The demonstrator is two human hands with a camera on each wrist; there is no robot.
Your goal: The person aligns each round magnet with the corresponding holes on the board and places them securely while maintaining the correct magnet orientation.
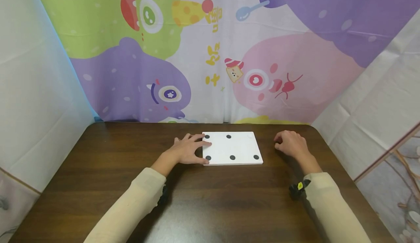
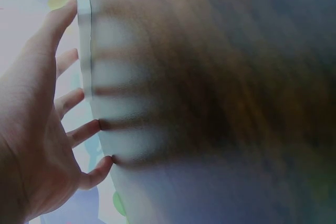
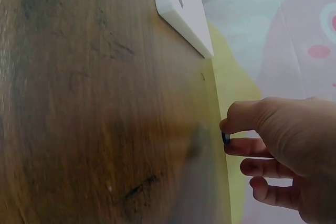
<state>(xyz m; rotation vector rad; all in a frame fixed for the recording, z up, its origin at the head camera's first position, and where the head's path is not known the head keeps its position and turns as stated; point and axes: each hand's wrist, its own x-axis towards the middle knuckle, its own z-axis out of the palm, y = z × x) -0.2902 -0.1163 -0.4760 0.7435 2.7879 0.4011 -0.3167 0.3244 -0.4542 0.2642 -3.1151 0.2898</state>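
Observation:
A flat white board (image 1: 234, 148) lies on the table, bearing several round black discs (image 1: 228, 136) near its long edges. Its far right corner shows a faint pale round mark instead. My left hand (image 1: 187, 150) touches the board's left end, fingers spread, two fingers and the thumb reaching onto its edge; the left wrist view has the same hand (image 2: 47, 108) with fingers extended. To the right of the board, apart from it, is my right hand (image 1: 293, 143). In the right wrist view its thumb and index finger pinch a small dark disc (image 3: 226, 138), mostly hidden by the fingertips.
The brown wooden table (image 1: 223, 199) has its far edge just behind the board. A cartoon-printed curtain (image 1: 210, 101) hangs behind it, with pale cloth walls (image 1: 39, 71) on both sides. Dark wrist cameras (image 1: 296, 191) sit at the cuffs.

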